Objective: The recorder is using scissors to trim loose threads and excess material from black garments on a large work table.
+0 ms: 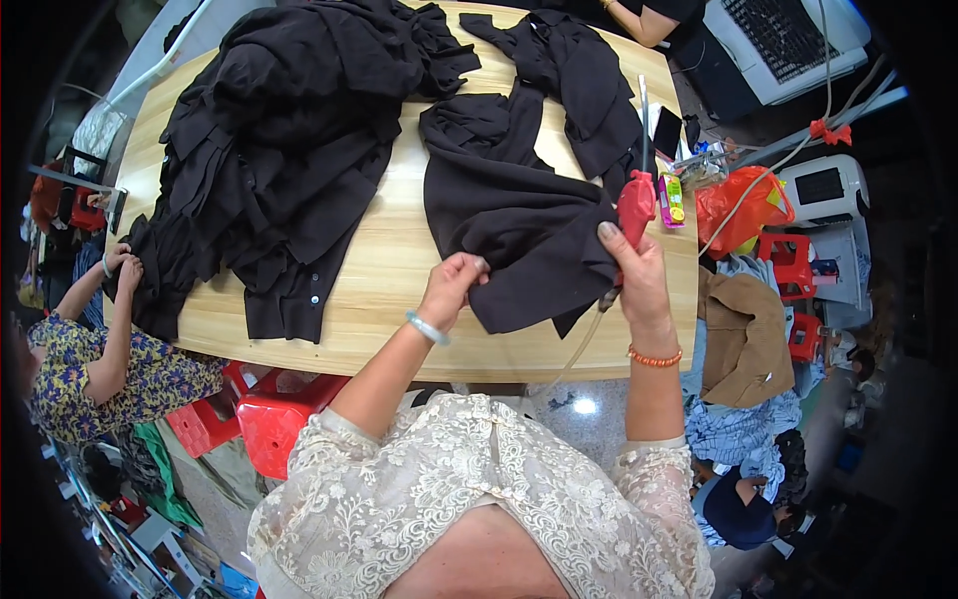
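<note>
A pale wood-grain table with rounded edges (389,285) fills the middle of the view, and across its left side spreads a big, rumpled heap of black cloth garments (279,140). Right of the heap, toward the near edge, lies a loosely folded black fabric garment (529,240), its lower right part in front of the person. At the left end of the table, a co-worker in a blue-and-yellow floral garment (130,384) has both hands at the heap's edge. Beyond the table's right edge sits a crumpled, bright red plastic bag (738,205). A red-handled tool with a long, thin metal shaft (639,205) stands shaft-up at the garment's right edge. The right hand (642,280) has its fingers wrapped round the lower handle, thumb by the cloth; whether that thumb presses the fabric I cannot tell. The left hand (452,290) has thumb and fingers closed together on the garment's near left edge. Near the tool's shaft lies a flat, black rectangular phone (667,133), and below it a small pink-and-yellow packet (672,202).
</note>
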### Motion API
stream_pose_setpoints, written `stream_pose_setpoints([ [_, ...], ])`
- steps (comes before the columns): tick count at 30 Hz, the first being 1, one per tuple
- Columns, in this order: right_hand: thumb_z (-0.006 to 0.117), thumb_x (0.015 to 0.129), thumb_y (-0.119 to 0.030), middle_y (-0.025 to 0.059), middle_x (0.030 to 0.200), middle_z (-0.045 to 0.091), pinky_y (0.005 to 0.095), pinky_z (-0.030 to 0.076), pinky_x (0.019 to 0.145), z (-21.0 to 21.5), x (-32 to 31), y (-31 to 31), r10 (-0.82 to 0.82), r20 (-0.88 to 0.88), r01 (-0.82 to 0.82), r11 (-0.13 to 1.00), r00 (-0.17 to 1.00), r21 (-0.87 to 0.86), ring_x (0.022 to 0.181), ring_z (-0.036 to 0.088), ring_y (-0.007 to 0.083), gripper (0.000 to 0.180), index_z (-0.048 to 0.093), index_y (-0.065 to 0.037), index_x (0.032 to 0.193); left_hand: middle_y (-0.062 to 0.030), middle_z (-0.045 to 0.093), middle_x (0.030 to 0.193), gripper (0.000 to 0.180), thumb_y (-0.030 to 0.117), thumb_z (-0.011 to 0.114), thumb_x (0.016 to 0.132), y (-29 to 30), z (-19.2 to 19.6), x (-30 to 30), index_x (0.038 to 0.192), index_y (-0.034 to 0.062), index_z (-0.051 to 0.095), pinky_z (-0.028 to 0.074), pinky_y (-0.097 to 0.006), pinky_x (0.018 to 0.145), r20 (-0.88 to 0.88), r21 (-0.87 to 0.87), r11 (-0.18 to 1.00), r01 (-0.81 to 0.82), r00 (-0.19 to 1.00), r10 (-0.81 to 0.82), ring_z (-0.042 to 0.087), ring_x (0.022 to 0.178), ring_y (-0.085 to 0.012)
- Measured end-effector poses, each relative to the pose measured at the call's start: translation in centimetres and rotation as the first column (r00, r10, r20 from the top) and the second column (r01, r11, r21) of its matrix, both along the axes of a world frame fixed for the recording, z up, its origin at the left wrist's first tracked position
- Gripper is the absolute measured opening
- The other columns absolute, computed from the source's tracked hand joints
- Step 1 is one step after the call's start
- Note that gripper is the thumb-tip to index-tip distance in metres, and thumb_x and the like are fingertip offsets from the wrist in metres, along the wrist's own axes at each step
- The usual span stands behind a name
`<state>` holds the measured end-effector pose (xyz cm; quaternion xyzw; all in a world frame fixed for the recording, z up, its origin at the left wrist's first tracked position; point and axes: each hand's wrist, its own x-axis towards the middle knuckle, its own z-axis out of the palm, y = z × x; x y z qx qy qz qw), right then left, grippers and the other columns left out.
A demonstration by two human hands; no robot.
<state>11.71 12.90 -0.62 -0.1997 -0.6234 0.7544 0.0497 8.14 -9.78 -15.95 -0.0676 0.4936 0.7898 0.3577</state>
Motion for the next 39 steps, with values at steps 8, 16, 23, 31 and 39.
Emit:
stream_pose_setpoints([
  [8,0.066,0.091,-0.018,-0.0093,0.068,0.049,0.0218,0.033,0.049,2.5,-4.8,-5.7,0.446,-0.101,-0.343,0.797,0.889,0.498,0.06,0.042,0.0012,0.016,0.064,-0.006,0.082,0.0032,0.052,0.091,0.05,-0.008,0.073,0.078,2.0,3.1,8.3,0.122,0.0033,0.053,0.047,-0.025,0.077,-0.121,0.189,0.944,0.27,0.961,-0.25,0.05,0.08,-0.0065],
  [16,0.063,0.088,-0.026,0.0229,0.085,0.066,0.0431,0.051,0.071,-1.1,-2.6,-6.4,0.468,0.15,-0.434,0.589,0.871,0.681,0.084,0.062,0.0439,0.025,0.065,-0.007,0.104,-0.0102,0.059,0.088,0.04,0.041,0.052,0.097,-8.9,-6.2,11.5,0.112,0.0044,0.054,0.046,-0.031,0.06,0.793,-0.003,0.873,-0.488,0.531,0.299,0.056,0.071,-0.0249],
  [23,0.061,0.089,-0.023,0.0228,0.08,0.065,0.0493,0.05,0.071,-10.4,5.8,-1.2,0.157,0.584,-0.6,0.325,0.797,0.731,0.083,0.064,0.0423,0.026,0.06,0.001,0.1,-0.0119,0.066,0.061,0.046,0.041,0.063,0.089,-12.9,-5.0,13.6,0.068,0.0,0.069,0.052,-0.039,0.061,0.14,-0.759,0.516,0.397,0.873,-0.467,0.065,0.058,-0.0258],
  [31,0.064,0.082,-0.009,0.0265,0.109,0.052,0.0507,0.05,0.078,-14.3,10.9,-4.2,0.209,0.551,-0.589,0.267,0.808,0.763,0.094,0.059,0.0447,0.028,0.052,0.003,0.105,-0.0098,0.066,0.063,0.055,0.052,0.067,0.084,-8.6,-6.5,8.2,0.068,-0.0005,0.062,0.049,-0.024,0.05,0.341,-0.657,0.748,0.094,0.922,0.183,0.063,0.052,-0.014],
  [39,0.063,0.086,-0.013,0.0234,0.1,0.052,0.0494,0.05,0.074,-14.0,11.3,-5.1,0.308,0.575,-0.652,0.362,0.758,0.666,0.086,0.059,0.0447,0.024,0.052,0.0,0.103,-0.0263,0.067,0.082,0.05,0.046,0.06,0.084,-8.0,-6.2,4.8,0.076,-0.0022,0.071,0.053,-0.048,0.076,-0.02,-0.991,0.127,0.032,0.922,-0.386,0.066,0.081,-0.0424],
])
